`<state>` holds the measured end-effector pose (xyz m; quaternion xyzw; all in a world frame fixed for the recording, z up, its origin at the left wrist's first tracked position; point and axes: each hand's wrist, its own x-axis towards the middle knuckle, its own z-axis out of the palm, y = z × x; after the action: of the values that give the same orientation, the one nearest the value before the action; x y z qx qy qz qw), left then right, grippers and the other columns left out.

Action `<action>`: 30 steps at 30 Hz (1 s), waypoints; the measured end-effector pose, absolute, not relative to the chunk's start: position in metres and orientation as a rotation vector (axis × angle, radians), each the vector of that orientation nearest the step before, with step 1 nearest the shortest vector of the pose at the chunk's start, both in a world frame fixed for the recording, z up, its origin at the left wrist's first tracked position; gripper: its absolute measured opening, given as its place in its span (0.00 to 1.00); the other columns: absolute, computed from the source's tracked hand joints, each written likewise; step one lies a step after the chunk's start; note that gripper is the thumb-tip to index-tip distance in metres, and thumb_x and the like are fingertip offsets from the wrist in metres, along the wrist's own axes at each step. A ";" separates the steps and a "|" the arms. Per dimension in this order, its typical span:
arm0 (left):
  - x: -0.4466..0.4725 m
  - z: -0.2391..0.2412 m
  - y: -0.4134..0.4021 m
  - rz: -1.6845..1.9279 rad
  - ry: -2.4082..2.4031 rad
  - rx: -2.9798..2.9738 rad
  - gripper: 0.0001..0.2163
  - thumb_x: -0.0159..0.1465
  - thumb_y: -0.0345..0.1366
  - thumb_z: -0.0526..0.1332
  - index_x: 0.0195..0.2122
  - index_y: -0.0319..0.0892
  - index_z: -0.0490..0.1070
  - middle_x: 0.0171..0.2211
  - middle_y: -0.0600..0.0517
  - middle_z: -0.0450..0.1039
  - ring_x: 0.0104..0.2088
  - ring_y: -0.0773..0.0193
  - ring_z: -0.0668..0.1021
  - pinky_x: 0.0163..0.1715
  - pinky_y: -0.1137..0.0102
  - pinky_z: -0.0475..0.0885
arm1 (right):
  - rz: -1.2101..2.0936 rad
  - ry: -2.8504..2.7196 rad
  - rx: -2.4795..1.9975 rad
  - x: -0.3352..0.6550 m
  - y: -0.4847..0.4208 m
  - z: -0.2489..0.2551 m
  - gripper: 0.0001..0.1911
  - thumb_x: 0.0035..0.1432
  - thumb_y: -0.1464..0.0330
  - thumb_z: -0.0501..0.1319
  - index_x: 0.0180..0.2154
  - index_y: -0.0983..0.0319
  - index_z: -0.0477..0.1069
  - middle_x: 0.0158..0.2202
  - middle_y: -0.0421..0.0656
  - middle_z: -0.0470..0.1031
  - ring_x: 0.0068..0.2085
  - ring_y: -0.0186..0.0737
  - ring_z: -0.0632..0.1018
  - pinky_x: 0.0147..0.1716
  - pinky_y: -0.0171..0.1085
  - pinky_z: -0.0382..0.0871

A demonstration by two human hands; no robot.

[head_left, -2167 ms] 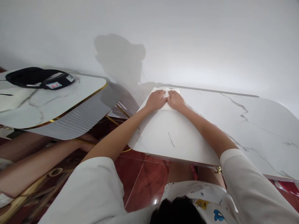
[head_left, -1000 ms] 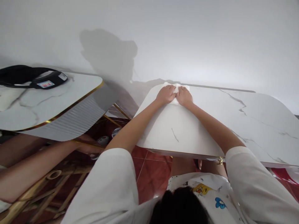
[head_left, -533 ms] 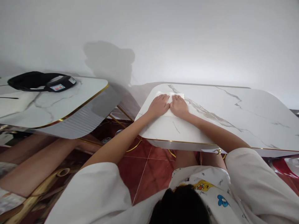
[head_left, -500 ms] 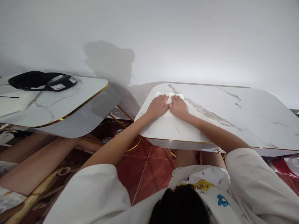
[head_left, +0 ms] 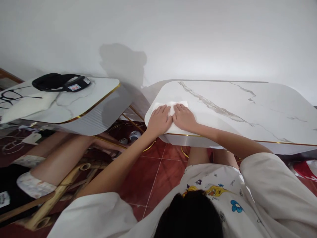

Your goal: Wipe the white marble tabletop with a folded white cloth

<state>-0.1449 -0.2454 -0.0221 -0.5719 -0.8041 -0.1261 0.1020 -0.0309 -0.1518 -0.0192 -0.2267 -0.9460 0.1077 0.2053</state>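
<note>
A white cloth or folded tissue (head_left: 171, 109) lies on the left end of a white marble-patterned tabletop (head_left: 218, 96). My left hand (head_left: 159, 119) rests flat on its left part, fingers pointing away from me. Close beside it, my right hand (head_left: 183, 117) presses flat on the right part, and the two thumbs nearly touch. Both hands hide most of the cloth; only its far edge and a strip between the hands show.
A second marble-patterned table (head_left: 71, 110) stands at left, bearing a black headset-like strap (head_left: 60, 82), glasses (head_left: 12, 96) and a white sheet (head_left: 32, 105). Another person's legs (head_left: 61, 155) and a bamboo-like chair (head_left: 59, 195) are below it. Behind is a white wall (head_left: 198, 39).
Both hands have slid with the cloth toward the table's near edge. The view has shifted, bringing the glasses and more of the other person's seat into sight at left.
</note>
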 end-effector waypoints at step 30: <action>-0.201 -0.014 -0.076 -0.677 -2.229 -1.935 0.23 0.61 0.40 0.52 0.54 0.36 0.69 0.56 0.40 0.72 0.57 0.50 0.72 0.59 0.58 0.64 | 0.220 -2.611 -0.825 -0.075 0.000 -0.020 0.19 0.66 0.72 0.45 0.53 0.71 0.66 0.58 0.55 0.69 0.60 0.50 0.67 0.61 0.47 0.59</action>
<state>-0.2014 -0.0757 -0.0139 -0.6379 -0.7349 -0.2231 0.0564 -0.0752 -0.0004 -0.0204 -0.2946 -0.9320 0.0784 0.1961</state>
